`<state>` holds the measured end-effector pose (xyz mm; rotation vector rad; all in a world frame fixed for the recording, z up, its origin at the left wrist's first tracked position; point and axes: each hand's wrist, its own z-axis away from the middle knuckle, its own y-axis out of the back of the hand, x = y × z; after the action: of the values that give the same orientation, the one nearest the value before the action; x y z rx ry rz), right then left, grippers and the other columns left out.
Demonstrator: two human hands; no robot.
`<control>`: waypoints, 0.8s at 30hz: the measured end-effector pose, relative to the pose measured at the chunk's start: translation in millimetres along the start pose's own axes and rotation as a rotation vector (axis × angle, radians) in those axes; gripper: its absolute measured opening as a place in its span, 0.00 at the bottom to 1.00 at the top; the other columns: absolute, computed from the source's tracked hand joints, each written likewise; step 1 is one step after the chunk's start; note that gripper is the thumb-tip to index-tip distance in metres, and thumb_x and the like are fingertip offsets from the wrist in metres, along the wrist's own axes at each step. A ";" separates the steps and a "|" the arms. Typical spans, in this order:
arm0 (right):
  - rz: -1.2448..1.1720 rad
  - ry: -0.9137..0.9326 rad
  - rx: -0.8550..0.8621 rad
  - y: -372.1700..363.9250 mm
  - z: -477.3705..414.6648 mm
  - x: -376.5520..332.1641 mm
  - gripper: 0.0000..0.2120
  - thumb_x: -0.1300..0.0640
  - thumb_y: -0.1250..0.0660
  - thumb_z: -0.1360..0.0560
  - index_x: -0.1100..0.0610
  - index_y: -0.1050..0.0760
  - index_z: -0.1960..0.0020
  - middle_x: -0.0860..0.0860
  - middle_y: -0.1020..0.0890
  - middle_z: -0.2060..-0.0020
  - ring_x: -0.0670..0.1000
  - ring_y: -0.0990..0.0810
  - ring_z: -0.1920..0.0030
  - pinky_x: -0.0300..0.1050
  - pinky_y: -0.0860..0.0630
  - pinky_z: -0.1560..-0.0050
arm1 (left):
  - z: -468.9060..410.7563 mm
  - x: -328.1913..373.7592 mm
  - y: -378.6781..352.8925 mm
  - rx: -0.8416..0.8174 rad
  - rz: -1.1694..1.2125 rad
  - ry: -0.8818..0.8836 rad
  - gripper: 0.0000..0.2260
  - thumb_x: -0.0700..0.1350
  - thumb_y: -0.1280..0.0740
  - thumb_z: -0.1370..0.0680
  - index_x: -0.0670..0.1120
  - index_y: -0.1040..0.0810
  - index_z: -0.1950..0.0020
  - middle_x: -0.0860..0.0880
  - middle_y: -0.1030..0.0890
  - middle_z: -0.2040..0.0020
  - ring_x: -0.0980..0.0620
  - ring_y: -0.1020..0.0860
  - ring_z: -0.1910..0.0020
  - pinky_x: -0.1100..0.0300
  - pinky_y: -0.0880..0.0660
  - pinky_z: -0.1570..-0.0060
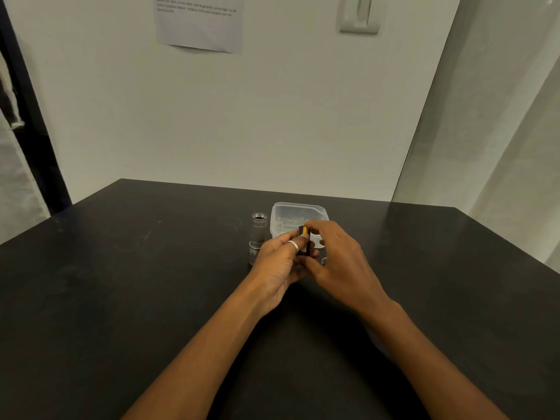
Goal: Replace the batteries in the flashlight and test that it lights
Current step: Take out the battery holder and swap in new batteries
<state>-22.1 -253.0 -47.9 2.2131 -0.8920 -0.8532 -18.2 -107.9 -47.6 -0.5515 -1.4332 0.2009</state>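
Note:
The silver flashlight body (257,236) stands upright on the dark table (151,268), its open end up, just left of my hands. My left hand (278,262), a ring on one finger, grips a black battery holder (304,248). My right hand (336,256) pinches a black-and-gold battery (304,230) at the holder's top. A small dark round part, perhaps the flashlight's cap (323,261), lies on the table under my right hand, mostly hidden.
A clear plastic container (298,215) sits right behind my hands, its contents hard to make out. A white wall rises at the table's far edge with a paper sheet (200,22) and a switch (360,13). A glass panel stands at right.

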 end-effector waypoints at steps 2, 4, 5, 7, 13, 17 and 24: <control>0.003 -0.002 0.002 0.3 0.1 -0.2 0.23 0.58 0.25 0.26 0.53 0.27 0.33 0.49 0.22 0.37 0.45 0.23 0.40 0.24 0.33 0.43 | 0.8 0.1 -0.4 -0.006 -0.015 -0.005 0.11 0.45 0.33 0.18 0.45 0.17 0.38 0.37 0.17 0.43 0.46 0.17 0.47 0.51 0.18 0.50; 0.015 0.009 0.012 0.2 1.1 -1.5 0.22 0.59 0.25 0.26 0.54 0.26 0.34 0.50 0.21 0.38 0.47 0.22 0.41 0.23 0.34 0.44 | 1.3 0.2 -0.9 -0.004 -0.029 -0.012 0.11 0.45 0.33 0.18 0.46 0.17 0.38 0.39 0.16 0.46 0.47 0.17 0.49 0.52 0.18 0.51; 0.023 0.020 0.017 0.5 1.6 -2.2 0.21 0.59 0.25 0.26 0.55 0.26 0.35 0.51 0.20 0.39 0.47 0.21 0.42 0.23 0.34 0.45 | 1.4 0.2 -1.1 -0.002 -0.034 -0.017 0.11 0.45 0.33 0.18 0.46 0.17 0.38 0.40 0.16 0.46 0.47 0.17 0.49 0.52 0.18 0.51; 0.039 0.049 0.010 1.7 1.5 -3.1 0.21 0.59 0.24 0.27 0.55 0.26 0.36 0.51 0.20 0.40 0.48 0.20 0.44 0.23 0.33 0.46 | 1.8 0.1 -1.4 -0.007 -0.037 -0.028 0.11 0.46 0.34 0.18 0.46 0.17 0.38 0.40 0.16 0.46 0.48 0.17 0.50 0.52 0.18 0.49; 0.030 0.070 0.014 3.8 3.6 -2.8 0.22 0.62 0.24 0.27 0.55 0.26 0.36 0.51 0.19 0.43 0.50 0.19 0.48 0.32 0.25 0.46 | 4.6 0.7 -3.9 -0.031 -0.042 -0.047 0.10 0.45 0.35 0.17 0.46 0.17 0.40 0.42 0.15 0.52 0.49 0.17 0.52 0.49 0.18 0.47; 0.010 0.051 0.042 3.5 3.8 -4.1 0.21 0.63 0.25 0.27 0.53 0.27 0.38 0.50 0.20 0.44 0.49 0.20 0.48 0.31 0.26 0.49 | 6.0 2.3 -5.2 -0.031 -0.046 -0.057 0.09 0.46 0.33 0.18 0.47 0.16 0.42 0.43 0.15 0.51 0.51 0.16 0.53 0.58 0.19 0.57; 0.019 0.088 0.058 3.4 3.3 -4.4 0.16 0.65 0.26 0.27 0.56 0.25 0.43 0.49 0.21 0.45 0.50 0.20 0.49 0.43 0.21 0.49 | 7.3 1.8 -3.1 -0.060 -0.068 -0.065 0.08 0.44 0.33 0.18 0.48 0.15 0.43 0.44 0.14 0.51 0.50 0.16 0.50 0.55 0.19 0.50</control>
<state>-28.2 -252.7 -46.0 2.2694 -0.9049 -0.7242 -25.5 -108.1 -44.3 -0.5480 -1.5225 0.1229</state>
